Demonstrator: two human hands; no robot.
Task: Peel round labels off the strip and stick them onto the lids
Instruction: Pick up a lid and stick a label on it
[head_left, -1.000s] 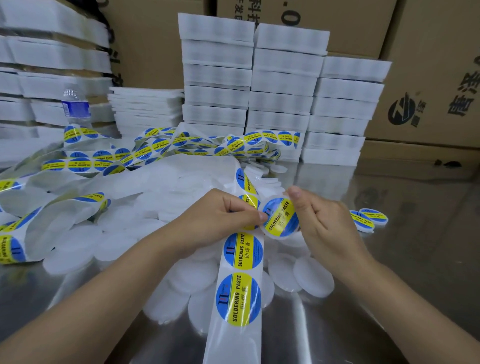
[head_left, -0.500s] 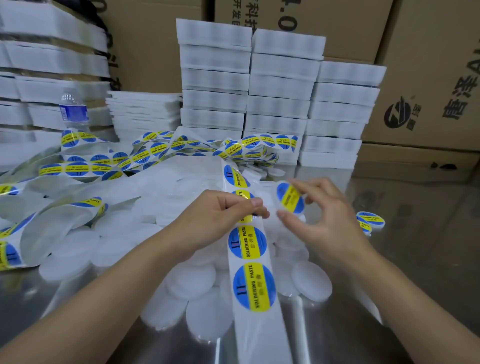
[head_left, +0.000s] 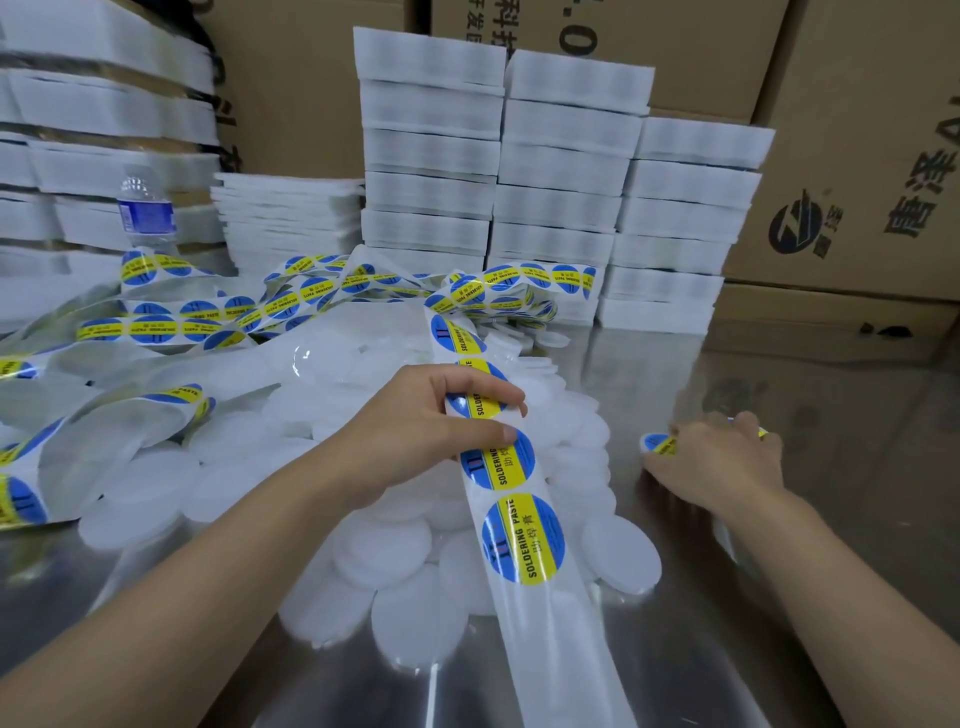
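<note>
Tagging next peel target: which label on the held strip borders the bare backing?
The lowest label, fully uncovered below the left hand; bare strip starts just under it. The two above are partly covered by that hand.

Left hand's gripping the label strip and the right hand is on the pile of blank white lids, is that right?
Not quite. The left hand does grip the label strip, but the right hand is off to the right of the blank lids, over labelled lids on the metal table, as the head view shows.

A packing storeroom: printed cardboard cartons (head_left: 852, 156) behind stacked white foam trays (head_left: 566, 171) on a steel table (head_left: 779, 597)
</note>
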